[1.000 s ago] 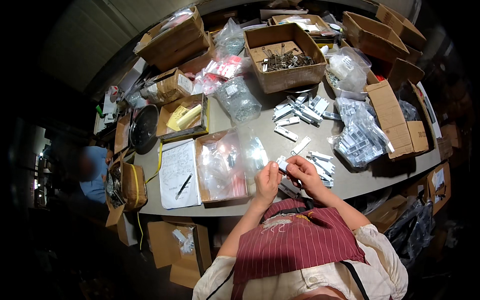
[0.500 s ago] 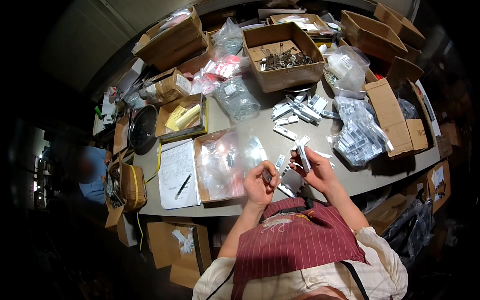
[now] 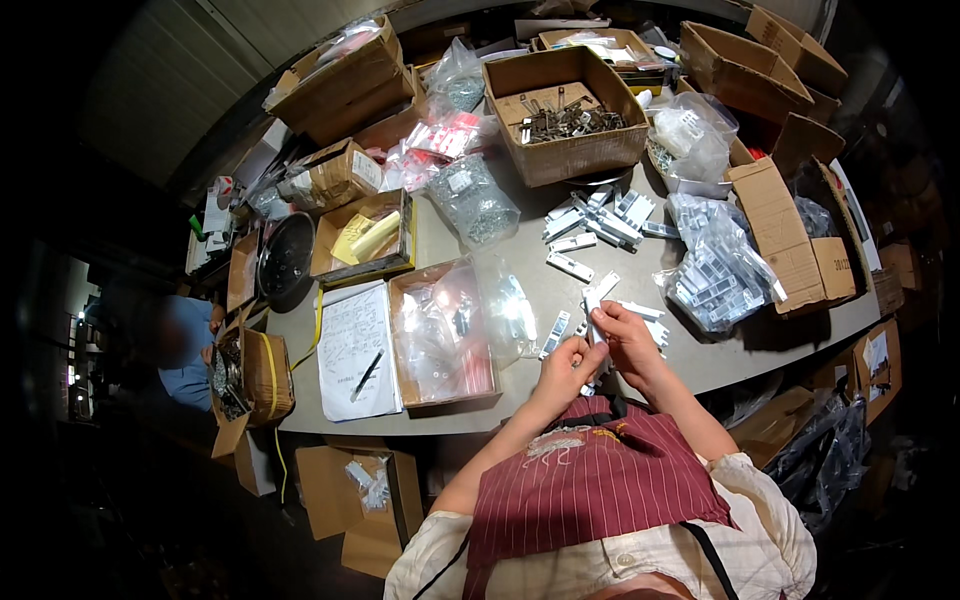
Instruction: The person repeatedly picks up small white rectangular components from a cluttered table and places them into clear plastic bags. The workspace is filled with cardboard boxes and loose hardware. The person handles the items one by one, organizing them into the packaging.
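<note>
Left hand: left hand (image 3: 562, 372) raised just over the near table edge, fingers curled and pinched on the lower end of the small flat white packet (image 3: 594, 322).
Right hand: right hand (image 3: 628, 340) just beside the left, touching it at the fingertips, thumb and fingers pressed on the same packet from the right side.
Held thing: small flat white packet, narrow and oblong, standing roughly upright between both hands, above the front edge of the table, close to the striped apron.
Table: grey worktop (image 3: 520, 410), curved by the lens, crowded across most of its surface.
Near the hands: loose white oblong packets (image 3: 598, 222) scattered further back on the table; one more single white packet (image 3: 555, 333) lying just left of the hands.
Left of hands: shallow brown cardboard tray of clear plastic bags (image 3: 440, 335), beside a white sheet of paper with a black pen (image 3: 355, 350).
Right of hands: clear plastic sack of packed white pieces (image 3: 715, 270), resting against a brown cardboard carton (image 3: 790, 235).
Far side: open brown cardboard box of dark metal parts (image 3: 565, 115), well apart from the hands.
Clothing: dark red striped apron (image 3: 590, 490) over a pale shirt.
Elsewhere: another person in a blue top (image 3: 185, 350) at the left table end.
</note>
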Motion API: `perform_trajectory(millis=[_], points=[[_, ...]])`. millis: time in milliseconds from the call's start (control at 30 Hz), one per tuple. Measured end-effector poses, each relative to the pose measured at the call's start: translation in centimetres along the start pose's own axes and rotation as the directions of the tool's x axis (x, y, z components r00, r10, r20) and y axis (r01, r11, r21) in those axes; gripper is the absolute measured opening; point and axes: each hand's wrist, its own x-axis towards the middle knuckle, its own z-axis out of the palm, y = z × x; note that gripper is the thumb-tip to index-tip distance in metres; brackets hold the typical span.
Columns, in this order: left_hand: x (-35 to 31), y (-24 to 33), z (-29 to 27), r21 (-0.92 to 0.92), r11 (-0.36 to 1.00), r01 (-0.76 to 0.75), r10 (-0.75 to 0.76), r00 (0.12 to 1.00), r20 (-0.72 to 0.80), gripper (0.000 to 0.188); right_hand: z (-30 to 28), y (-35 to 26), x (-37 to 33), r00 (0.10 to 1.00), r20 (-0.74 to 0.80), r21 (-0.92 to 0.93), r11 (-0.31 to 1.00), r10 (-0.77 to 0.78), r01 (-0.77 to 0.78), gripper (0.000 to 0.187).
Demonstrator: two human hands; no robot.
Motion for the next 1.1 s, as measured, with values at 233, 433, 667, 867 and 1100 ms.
perform_trajectory(millis=[233, 433, 667, 867, 1100], points=[[-0.7, 0.7, -0.2, 0.456, 0.886, -0.085, 0.111, 0.993, -0.030, 0.034, -2.3, 1.8, 1.2, 0.977, 0.090, -0.288, 0.934, -0.192, 0.210, 0.020], [-2.2, -0.8, -1.6, 0.204, 0.976, -0.076, 0.055, 0.993, 0.104, 0.026, -3.0, 0.6, 1.4, 0.992, -0.004, -0.199, 0.972, -0.130, 0.127, 0.026], [-4.6, -1.2, -14.9, -0.451, 0.740, -0.500, 0.079, 0.730, -0.679, 0.033, -8.1, -2.0, 2.0, 0.927, -0.118, -0.377, 0.880, -0.355, 0.289, 0.020], [-2.4, -2.8, -22.0, 0.835, 0.536, 0.126, 0.186, 0.947, -0.263, 0.026, -11.5, -3.2, 3.2, 0.945, 0.065, -0.955, 0.255, -0.320, 0.153, 0.027], [3.1, 0.7, -20.2, 0.869, 0.494, -0.008, 0.051, 0.998, -0.020, 0.026, -8.9, -2.9, 6.9, 0.781, 0.371, -0.922, -0.100, -0.502, 0.373, 0.017]])
